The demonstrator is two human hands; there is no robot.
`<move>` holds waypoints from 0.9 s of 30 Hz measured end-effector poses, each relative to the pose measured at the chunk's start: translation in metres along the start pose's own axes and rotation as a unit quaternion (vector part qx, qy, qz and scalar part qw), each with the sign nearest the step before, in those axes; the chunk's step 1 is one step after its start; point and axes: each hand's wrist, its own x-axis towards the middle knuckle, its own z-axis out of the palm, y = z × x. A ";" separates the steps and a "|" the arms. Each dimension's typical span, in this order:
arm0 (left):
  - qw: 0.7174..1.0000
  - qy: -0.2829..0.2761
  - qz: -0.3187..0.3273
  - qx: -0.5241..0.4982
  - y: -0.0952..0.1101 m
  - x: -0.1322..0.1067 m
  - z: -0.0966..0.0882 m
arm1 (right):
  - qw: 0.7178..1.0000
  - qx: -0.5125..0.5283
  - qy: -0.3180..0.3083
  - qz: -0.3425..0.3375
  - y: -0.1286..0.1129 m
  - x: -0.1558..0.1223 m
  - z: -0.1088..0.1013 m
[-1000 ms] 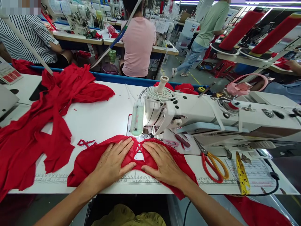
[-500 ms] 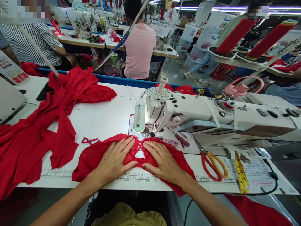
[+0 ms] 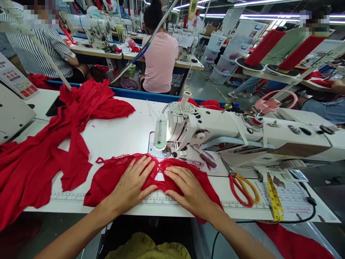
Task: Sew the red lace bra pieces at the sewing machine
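Note:
A red lace-edged garment [image 3: 107,176] lies spread on the white sewing table, just in front of the sewing machine [image 3: 215,126]. At its middle a small criss-cross of straps [image 3: 159,167] sits above a gap showing the tabletop. My left hand [image 3: 134,180] rests flat on the left half, fingers stretched toward the machine. On the right half lies my right hand [image 3: 187,183], also flat with its fingers extended. Both thumbs point inward near the gap. The lamp-lit needle area [image 3: 168,149] is just beyond the fingertips, and the garment's far edge lies close to it.
Red fabric [image 3: 72,122] is heaped at left. Right of the hands are scissors [image 3: 244,189], a yellow tape measure [image 3: 275,201] and a dark-handled tool [image 3: 207,160]. A printed ruler [image 3: 234,205] runs along the front edge. Thread cones [image 3: 265,48] stand at upper right; co-workers sit beyond.
The garment's left lace edge now shows farther out, covering most of the small criss-cross piece that lay at its left. Both hands stay flat in nearly the same place. The view has shifted slightly.

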 end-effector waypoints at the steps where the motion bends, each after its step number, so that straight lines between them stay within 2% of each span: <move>1: 1.000 0.021 0.016 -0.006 0.002 0.000 -0.003 | 1.000 0.006 0.009 0.003 -0.001 -0.001 0.000; 5: 0.989 0.099 0.093 -0.049 0.017 0.002 -0.014 | 0.998 0.026 0.057 0.021 -0.006 -0.005 0.002; 8: 0.984 0.115 0.122 -0.056 0.027 0.002 -0.015 | 0.997 0.037 0.068 0.025 -0.011 -0.006 0.006; 16: 0.988 0.092 0.121 0.018 0.029 -0.002 0.005 | 0.995 -0.010 0.094 0.035 -0.010 -0.007 0.010; 21: 0.991 0.077 0.105 0.017 0.030 -0.001 0.004 | 0.998 -0.003 0.062 0.020 -0.010 -0.009 0.013; 27: 0.994 0.057 0.093 -0.004 0.029 -0.002 0.002 | 0.998 -0.013 0.058 0.031 -0.008 -0.011 0.018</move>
